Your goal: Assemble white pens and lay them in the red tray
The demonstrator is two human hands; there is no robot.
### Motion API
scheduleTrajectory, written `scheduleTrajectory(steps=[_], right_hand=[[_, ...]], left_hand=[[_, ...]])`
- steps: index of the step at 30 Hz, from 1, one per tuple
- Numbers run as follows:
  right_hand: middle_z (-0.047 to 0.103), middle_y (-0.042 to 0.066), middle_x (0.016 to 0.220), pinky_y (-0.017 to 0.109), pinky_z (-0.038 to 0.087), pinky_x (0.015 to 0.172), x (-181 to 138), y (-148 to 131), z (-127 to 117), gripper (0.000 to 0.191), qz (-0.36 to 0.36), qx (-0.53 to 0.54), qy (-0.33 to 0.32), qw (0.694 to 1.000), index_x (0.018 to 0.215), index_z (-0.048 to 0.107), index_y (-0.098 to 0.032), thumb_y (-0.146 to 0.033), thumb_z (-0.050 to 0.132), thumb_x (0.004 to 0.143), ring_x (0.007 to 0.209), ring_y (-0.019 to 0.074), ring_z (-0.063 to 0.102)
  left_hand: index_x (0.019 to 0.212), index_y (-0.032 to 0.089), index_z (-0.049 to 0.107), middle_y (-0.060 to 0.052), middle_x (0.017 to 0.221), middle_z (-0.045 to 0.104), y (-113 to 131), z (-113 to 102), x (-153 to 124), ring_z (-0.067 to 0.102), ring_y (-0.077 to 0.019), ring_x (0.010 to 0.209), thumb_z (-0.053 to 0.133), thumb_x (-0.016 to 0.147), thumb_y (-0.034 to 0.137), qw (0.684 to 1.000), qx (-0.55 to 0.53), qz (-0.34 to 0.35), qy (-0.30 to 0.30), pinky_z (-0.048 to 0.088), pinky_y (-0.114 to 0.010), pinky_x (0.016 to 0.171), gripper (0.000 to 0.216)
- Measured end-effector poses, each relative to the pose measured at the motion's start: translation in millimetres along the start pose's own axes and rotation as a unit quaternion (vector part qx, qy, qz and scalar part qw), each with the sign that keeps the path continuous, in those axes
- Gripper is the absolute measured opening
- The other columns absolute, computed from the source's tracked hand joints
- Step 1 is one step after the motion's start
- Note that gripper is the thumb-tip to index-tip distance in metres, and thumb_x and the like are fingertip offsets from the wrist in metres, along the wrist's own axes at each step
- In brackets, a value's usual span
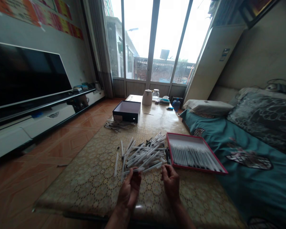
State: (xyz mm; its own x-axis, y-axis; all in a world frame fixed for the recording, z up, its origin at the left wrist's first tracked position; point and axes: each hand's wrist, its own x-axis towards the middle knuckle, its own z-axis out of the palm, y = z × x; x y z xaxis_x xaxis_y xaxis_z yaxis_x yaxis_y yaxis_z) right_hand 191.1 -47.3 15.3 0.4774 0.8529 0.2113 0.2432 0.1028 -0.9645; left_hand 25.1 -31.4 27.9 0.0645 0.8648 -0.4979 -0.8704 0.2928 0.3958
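A loose heap of white pens (145,154), some with dark ends, lies on the patterned table in front of me. My left hand (130,188) is closed at the near edge of the heap, with a white pen (138,169) between thumb and fingers. To its right, my right hand (170,182) is pinched closed near the heap's right side; whatever its fingertips hold is too small to make out. Just beyond that hand sits a shallow red-rimmed box (184,138), where a row of pens (193,156) lies side by side.
Farther left on the table (85,187) stands a dark open box (126,116), with several dark pens (114,126) before it. A kettle (147,98), glass jar (155,94) and tissue pack (164,100) are at the far end. A teal-covered sofa (219,140) runs along the right.
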Motion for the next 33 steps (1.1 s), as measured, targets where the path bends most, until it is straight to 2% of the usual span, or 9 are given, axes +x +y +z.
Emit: scheduleTrajectory(steps=[2,4,9,13,20,23,27,30,33], right_hand=[[0.060,0.003,0.069,0.026,0.040,0.062,17,4,-6,0.028,-0.057,-0.082,0.009,0.995,0.078,0.063,-0.018,-0.044,0.053,0.079,0.063,0.0170,0.054],[0.061,0.007,0.079,0.029,0.038,0.070,37,7,-10,0.020,-0.114,-0.207,0.017,0.971,0.079,0.064,-0.018,-0.034,0.051,0.081,0.076,0.0199,0.054],[0.059,0.011,0.098,0.036,0.028,0.078,92,9,-12,0.019,-0.145,-0.487,0.034,0.860,0.083,0.067,-0.021,-0.014,0.051,0.076,0.094,0.0253,0.045],[0.057,0.011,0.108,0.037,0.024,0.081,119,15,-6,0.020,-0.147,-0.552,-0.006,0.821,0.085,0.068,-0.021,-0.013,0.052,0.077,0.101,0.0263,0.041],[0.060,0.010,0.103,0.035,0.026,0.080,126,15,-2,0.014,-0.158,-0.545,-0.038,0.823,0.078,0.066,-0.020,-0.013,0.054,0.075,0.099,0.0247,0.044],[0.060,0.010,0.100,0.033,0.032,0.078,116,6,-3,0.013,-0.164,-0.468,-0.023,0.868,0.080,0.064,-0.019,-0.014,0.053,0.073,0.093,0.0227,0.049],[0.059,0.002,0.071,0.026,0.041,0.062,75,-2,3,0.009,-0.107,-0.169,-0.053,0.978,0.077,0.058,-0.018,-0.025,0.053,0.075,0.064,0.0157,0.054],[0.057,-0.001,0.065,0.024,0.042,0.056,33,-2,15,0.012,-0.034,0.031,-0.094,0.995,0.078,0.056,-0.018,-0.030,0.057,0.074,0.061,0.0147,0.054],[0.060,0.000,0.070,0.024,0.044,0.057,3,-1,27,0.019,0.012,0.128,-0.110,0.986,0.086,0.060,-0.017,-0.032,0.060,0.074,0.061,0.0135,0.055]], left_hand=[[0.081,0.010,0.062,-0.007,0.067,0.070,1,-2,4,0.067,-0.0139,0.060,0.049,0.084,0.009,0.999,0.046,0.028,-0.009,0.056,-0.022,0.057,0.014],[0.082,0.010,0.062,-0.007,0.067,0.070,2,-3,9,0.067,-0.0141,0.059,0.050,0.083,0.009,0.995,0.090,0.049,-0.019,0.056,-0.023,0.058,0.012],[0.083,0.014,0.061,-0.005,0.069,0.070,2,-7,15,0.068,-0.0144,0.063,0.053,0.082,0.011,0.991,0.112,0.061,-0.032,0.056,-0.024,0.064,0.009],[0.083,0.013,0.061,-0.006,0.071,0.070,2,-11,16,0.067,-0.0140,0.063,0.053,0.082,0.010,0.993,0.095,0.066,-0.035,0.056,-0.025,0.064,0.009],[0.085,0.013,0.060,-0.006,0.073,0.069,1,-14,19,0.067,-0.0135,0.065,0.053,0.083,0.011,0.992,0.097,0.073,-0.044,0.056,-0.025,0.066,0.008],[0.085,0.014,0.060,-0.006,0.073,0.069,0,-15,21,0.067,-0.0135,0.066,0.054,0.083,0.012,0.992,0.098,0.072,-0.044,0.056,-0.025,0.066,0.007],[0.086,0.014,0.061,-0.005,0.075,0.069,-2,-17,22,0.067,-0.0135,0.067,0.061,0.077,0.012,0.990,0.106,0.073,-0.056,0.055,-0.024,0.067,0.009],[0.085,0.015,0.062,-0.004,0.077,0.069,-3,-17,20,0.067,-0.0130,0.069,0.066,0.073,0.013,0.988,0.114,0.077,-0.072,0.055,-0.022,0.069,0.013],[0.085,0.015,0.062,-0.004,0.078,0.069,-3,-14,17,0.067,-0.0132,0.070,0.070,0.070,0.017,0.986,0.120,0.080,-0.083,0.054,-0.022,0.070,0.017]])
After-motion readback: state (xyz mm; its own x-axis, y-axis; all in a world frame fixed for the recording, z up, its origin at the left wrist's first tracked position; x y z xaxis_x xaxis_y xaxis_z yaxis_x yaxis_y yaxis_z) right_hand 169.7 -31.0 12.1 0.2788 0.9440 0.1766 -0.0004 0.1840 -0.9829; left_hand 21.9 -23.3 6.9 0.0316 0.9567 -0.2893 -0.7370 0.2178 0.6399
